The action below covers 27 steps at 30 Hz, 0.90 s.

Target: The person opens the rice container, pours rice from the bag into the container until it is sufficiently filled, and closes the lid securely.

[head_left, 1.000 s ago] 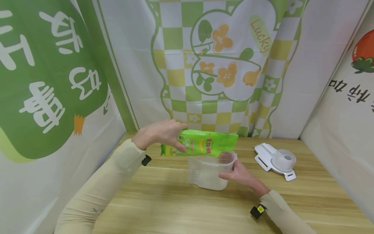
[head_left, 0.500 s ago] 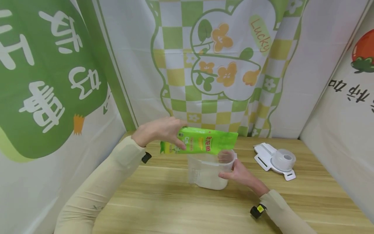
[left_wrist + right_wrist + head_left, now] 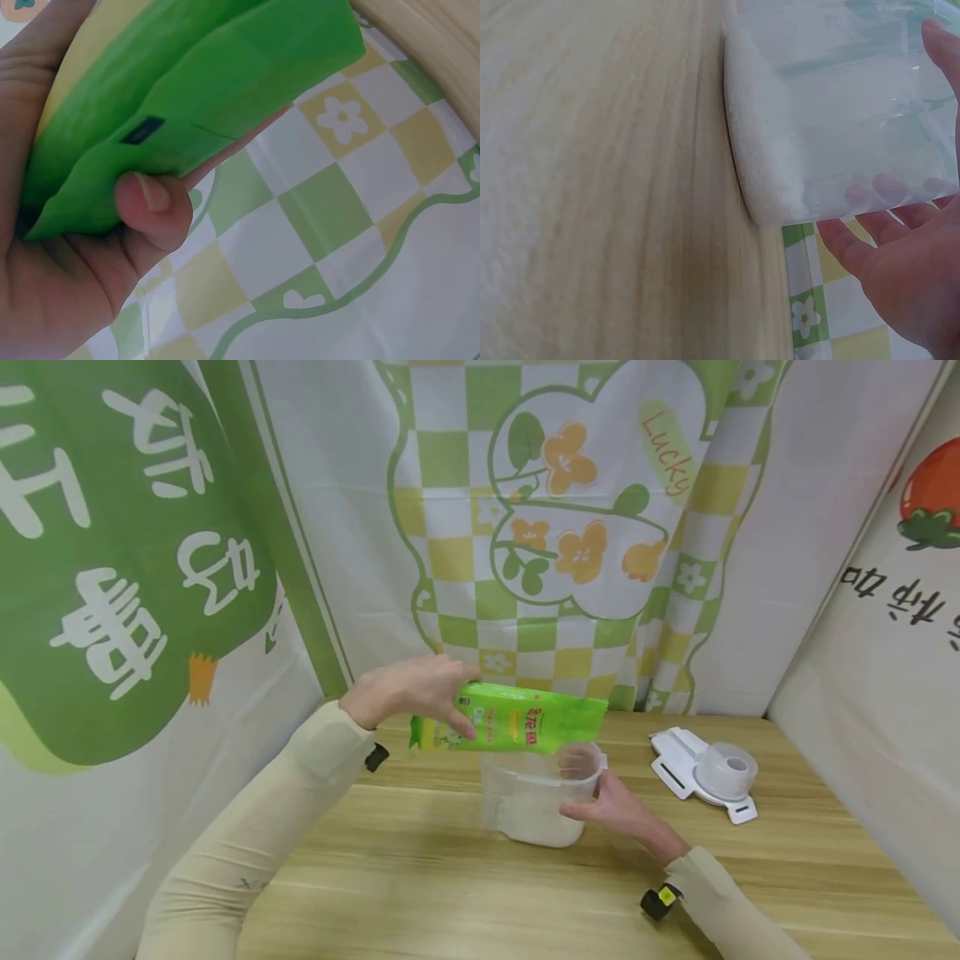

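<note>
Against a checked curtain (image 3: 577, 527), above a wooden table (image 3: 420, 893): pouring, by the look of it, from bag to tub.

Green bag (image 3: 536, 720) gripped in the curled left hand (image 3: 420, 691), nearly level, right end over the opening of the clear tub (image 3: 517, 789); cannot tell whether touching the rim. Tub upright on the table, clasped at the right side by the right hand (image 3: 618, 806), with white grains (image 3: 761, 142) at the bottom. Best done by raising the bag's left end gradually, aiming well inside the rim, bracing the tub against tipping. Counted: one bag, one tub, one white flat piece (image 3: 678, 764), one clear cup (image 3: 722, 777) upon it, two hands.
</note>
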{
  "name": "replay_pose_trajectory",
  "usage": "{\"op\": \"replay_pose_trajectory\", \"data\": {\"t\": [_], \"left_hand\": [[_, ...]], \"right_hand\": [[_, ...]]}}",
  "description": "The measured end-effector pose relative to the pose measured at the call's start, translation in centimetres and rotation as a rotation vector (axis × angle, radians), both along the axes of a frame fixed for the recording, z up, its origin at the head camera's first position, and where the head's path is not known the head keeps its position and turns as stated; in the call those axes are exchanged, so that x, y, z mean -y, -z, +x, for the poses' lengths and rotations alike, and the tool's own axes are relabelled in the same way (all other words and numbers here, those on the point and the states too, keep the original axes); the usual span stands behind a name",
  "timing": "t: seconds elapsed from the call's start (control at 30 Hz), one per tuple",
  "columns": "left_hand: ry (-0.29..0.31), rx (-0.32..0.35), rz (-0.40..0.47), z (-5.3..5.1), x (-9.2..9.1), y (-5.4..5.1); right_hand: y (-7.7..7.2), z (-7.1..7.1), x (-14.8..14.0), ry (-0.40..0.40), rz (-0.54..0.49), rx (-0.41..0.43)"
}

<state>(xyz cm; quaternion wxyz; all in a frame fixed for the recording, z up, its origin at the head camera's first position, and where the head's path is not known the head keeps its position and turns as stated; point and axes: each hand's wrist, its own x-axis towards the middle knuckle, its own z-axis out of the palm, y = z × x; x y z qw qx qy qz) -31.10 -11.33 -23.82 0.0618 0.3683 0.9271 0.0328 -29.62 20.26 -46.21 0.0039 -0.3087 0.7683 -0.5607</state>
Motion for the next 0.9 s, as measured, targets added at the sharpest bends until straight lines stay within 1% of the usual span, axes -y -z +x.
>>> {"op": "replay_pose_trajectory", "data": {"t": [0.23, 0.47, 0.67, 0.77, 0.9], "left_hand": [[-0.022, 0.022, -0.008, 0.1, -0.2, -0.5], [-0.036, 0.006, -0.05, 0.5, -0.4, -0.7], [-0.04, 0.012, -0.041, 0.5, -0.3, -0.5], [-0.044, 0.01, -0.042, 0.5, -0.4, -0.7], [-0.043, -0.007, -0.051, 0.4, -0.6, -1.1]], "right_hand": [[0.1, -0.1, -0.1, 0.017, 0.016, 0.003], [0.2, 0.1, 0.0, 0.041, 0.047, 0.031], [0.2, 0.4, 0.2, 0.014, 0.014, 0.02], [0.3, 0.4, 0.2, 0.01, 0.006, 0.011], [0.3, 0.2, 0.1, 0.027, 0.014, 0.012]]}}
